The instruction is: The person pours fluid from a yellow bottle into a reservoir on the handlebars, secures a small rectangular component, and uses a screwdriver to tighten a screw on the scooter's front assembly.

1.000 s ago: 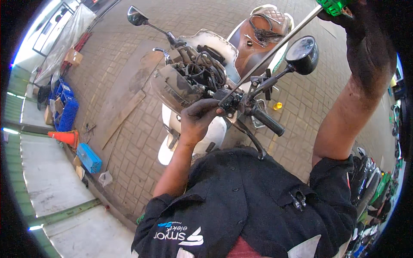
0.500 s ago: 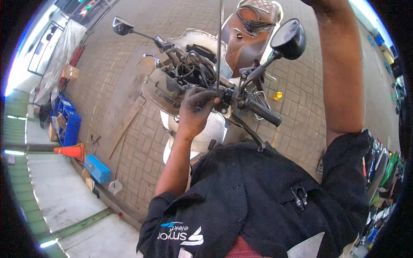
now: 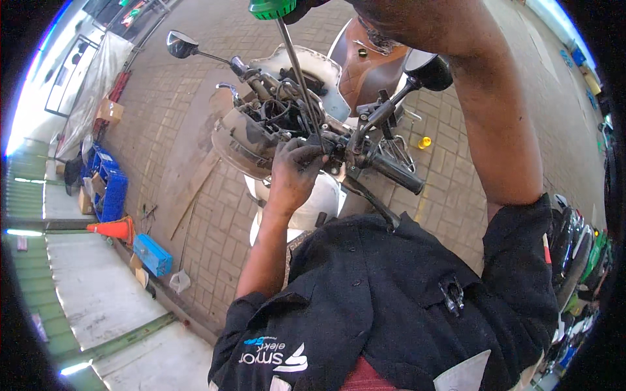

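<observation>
A long screwdriver (image 3: pixel 297 65) with a green and black handle slants down to the scooter's handlebar (image 3: pixel 339 146). Around the handle, at the top edge of the picture, my right hand (image 3: pixel 308 6) is closed, though most of it is cut off. My left hand (image 3: pixel 297 169) sits at the inner end of the handlebar grip, fingers pinched together where the shaft's lower end meets the bar. What those fingers pinch is hidden. Beside them, the opened front of the scooter shows a tangle of black cables (image 3: pixel 277 111).
Mirrors stand on both sides, the left one (image 3: pixel 181 44) and the right one (image 3: pixel 427 70). Behind the bars is a brown quilted seat (image 3: pixel 365 72) with loose parts on it. A yellow object (image 3: pixel 424 142) lies on the paving. An orange cone (image 3: pixel 114 229) and blue toolbox (image 3: pixel 152 254) are at left.
The screwdriver's top has swung left and its green handle has come into view. My right forearm has moved left with it, over the right mirror. My left hand stays at the handlebar.
</observation>
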A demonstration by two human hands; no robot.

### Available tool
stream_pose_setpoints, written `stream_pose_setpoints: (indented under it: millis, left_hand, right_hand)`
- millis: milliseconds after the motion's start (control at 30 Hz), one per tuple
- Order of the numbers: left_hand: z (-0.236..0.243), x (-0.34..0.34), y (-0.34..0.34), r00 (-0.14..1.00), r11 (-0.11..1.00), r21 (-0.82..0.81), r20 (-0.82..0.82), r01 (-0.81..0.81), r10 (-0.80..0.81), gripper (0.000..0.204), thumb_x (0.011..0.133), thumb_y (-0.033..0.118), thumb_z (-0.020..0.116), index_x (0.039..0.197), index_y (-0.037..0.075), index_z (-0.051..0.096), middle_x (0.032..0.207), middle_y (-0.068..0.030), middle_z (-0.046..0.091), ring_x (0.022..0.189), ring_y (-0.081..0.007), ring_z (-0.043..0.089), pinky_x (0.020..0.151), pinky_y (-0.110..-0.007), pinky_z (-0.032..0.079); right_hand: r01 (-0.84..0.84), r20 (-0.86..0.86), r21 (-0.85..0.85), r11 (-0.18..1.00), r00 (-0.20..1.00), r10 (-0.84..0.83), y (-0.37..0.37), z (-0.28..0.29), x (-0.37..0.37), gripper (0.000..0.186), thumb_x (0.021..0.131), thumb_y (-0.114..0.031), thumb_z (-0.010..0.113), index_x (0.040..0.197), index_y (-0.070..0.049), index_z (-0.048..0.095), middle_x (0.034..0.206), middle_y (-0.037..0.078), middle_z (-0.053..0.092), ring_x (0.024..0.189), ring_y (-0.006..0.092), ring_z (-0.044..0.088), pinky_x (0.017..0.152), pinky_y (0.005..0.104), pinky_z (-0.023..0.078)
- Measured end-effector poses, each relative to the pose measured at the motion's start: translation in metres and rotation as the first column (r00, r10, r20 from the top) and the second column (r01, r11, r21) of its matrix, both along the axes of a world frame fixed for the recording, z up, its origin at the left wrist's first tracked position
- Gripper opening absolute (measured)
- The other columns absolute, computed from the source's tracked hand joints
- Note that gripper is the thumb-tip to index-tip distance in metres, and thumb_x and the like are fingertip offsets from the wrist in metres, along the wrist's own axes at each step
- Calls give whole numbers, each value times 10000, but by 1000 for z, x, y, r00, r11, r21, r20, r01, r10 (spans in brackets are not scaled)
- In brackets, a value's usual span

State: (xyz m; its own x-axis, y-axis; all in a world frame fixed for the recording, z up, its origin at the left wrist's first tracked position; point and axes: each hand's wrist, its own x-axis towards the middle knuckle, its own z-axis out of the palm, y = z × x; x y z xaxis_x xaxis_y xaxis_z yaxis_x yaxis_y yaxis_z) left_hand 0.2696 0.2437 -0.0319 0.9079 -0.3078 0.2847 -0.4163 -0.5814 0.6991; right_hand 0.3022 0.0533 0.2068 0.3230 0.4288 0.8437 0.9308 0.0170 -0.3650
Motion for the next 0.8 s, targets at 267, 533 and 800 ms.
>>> stream_pose_setpoints:
  millis: [267, 533, 800]
  left_hand:
    - [30, 4, -11, 987, 913, -402, -161, -62, -4, 202, 830, 98, 736, 1007, 4, 710, 963, -161, 700, 839, -329, 681, 769, -359, 533]
    - [67, 7, -22, 994, 995, -98, 108, -13, 23, 199, 864, 36, 678, 1050, -31, 700, 964, -211, 716, 906, -329, 711, 805, -381, 539]
    - [63, 15, -30, 993, 967, -256, 115, -6, 37, 181, 879, 52, 674, 1041, -28, 689, 819, -206, 702, 741, -310, 719, 658, -345, 530]
  right_hand:
    - [322, 144, -97, 942, 941, -307, -8, -3, 13, 697, 892, -182, 727, 1441, -30, 326, 1138, 215, 615, 999, 258, 645, 870, 424, 581]
    - [83, -289, 79, 993, 956, -57, -13, 18, 44, 359, 944, -166, 677, 1277, -54, 605, 1020, 92, 658, 873, 114, 654, 752, 269, 538]
    - [104, -337, 95, 990, 939, -66, -16, 19, 52, 491, 841, -256, 788, 1261, -62, 624, 949, 110, 648, 833, 155, 632, 725, 308, 519]
